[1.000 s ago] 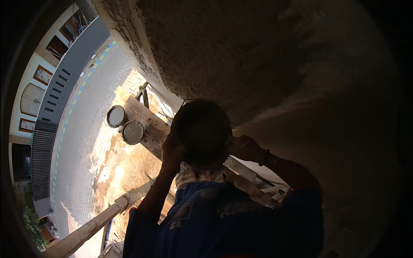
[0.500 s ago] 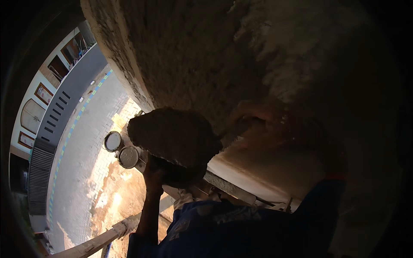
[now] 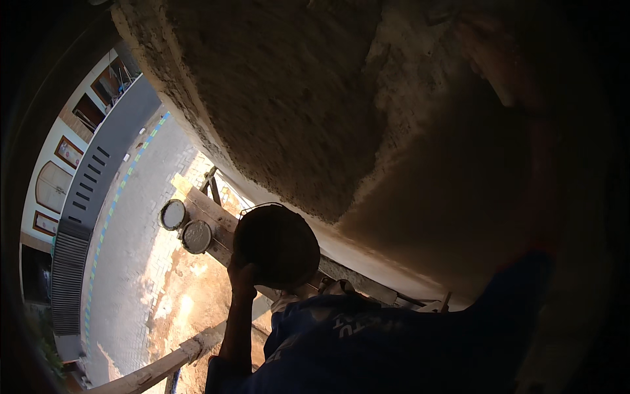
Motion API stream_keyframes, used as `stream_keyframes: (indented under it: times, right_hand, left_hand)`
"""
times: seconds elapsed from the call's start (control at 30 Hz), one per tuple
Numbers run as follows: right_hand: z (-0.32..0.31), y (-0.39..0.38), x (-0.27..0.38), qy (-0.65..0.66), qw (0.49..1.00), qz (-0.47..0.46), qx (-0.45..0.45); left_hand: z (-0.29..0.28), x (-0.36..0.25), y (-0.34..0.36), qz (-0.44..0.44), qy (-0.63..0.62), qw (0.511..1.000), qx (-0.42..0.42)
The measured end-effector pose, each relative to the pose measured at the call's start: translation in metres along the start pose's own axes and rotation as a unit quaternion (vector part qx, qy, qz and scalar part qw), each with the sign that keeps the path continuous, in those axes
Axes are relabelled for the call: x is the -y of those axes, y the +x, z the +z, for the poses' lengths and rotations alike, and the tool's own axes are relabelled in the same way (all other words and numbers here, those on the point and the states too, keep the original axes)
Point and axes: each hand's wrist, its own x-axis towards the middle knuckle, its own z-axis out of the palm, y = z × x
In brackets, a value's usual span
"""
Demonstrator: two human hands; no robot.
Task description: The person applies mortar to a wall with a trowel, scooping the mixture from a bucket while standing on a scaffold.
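My left hand (image 3: 243,277) grips the side of a round dark bucket (image 3: 277,244) with a thin wire handle, held in front of my body. The bucket's inside is too dark to make out. Up at the right, my right hand (image 3: 489,49) is raised close to the wall (image 3: 282,98), its fingers closed. What they hold is lost in shadow. Rough, wet-looking mortar (image 3: 400,85) covers part of the wall, beside a smoother dark stretch.
Below me a wooden plank (image 3: 213,213) carries two buckets, one (image 3: 173,214) with pale contents and one (image 3: 196,236) with grey. A wooden rail (image 3: 161,368) crosses at lower left. Far down lie a paved lane (image 3: 131,249) and a grey fence wall (image 3: 98,157).
My right hand has moved from beside the bucket up and right along the wall. The bucket, still in my left hand, has been lowered from the wall and shows its round outline.
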Motion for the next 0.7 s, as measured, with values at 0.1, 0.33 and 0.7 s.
stream_keyframes:
  times: [0.1, 0.33, 0.7]
  right_hand:
    - [0.033, -0.041, -0.054, 0.026, 0.995, 0.023, 0.094]
    - [0.174, -0.147, -0.185, 0.185, 0.921, -0.066, 0.336]
    - [0.247, -0.19, -0.235, -0.144, 0.919, -0.324, 0.172]
  left_hand:
    - [0.014, 0.004, 0.004, -0.012, 0.076, 0.997, -0.003]
    - [0.066, -0.027, 0.011, 0.016, 0.092, 0.992, 0.09]
    - [0.135, -0.059, 0.029, 0.005, 0.18, 0.976, 0.123]
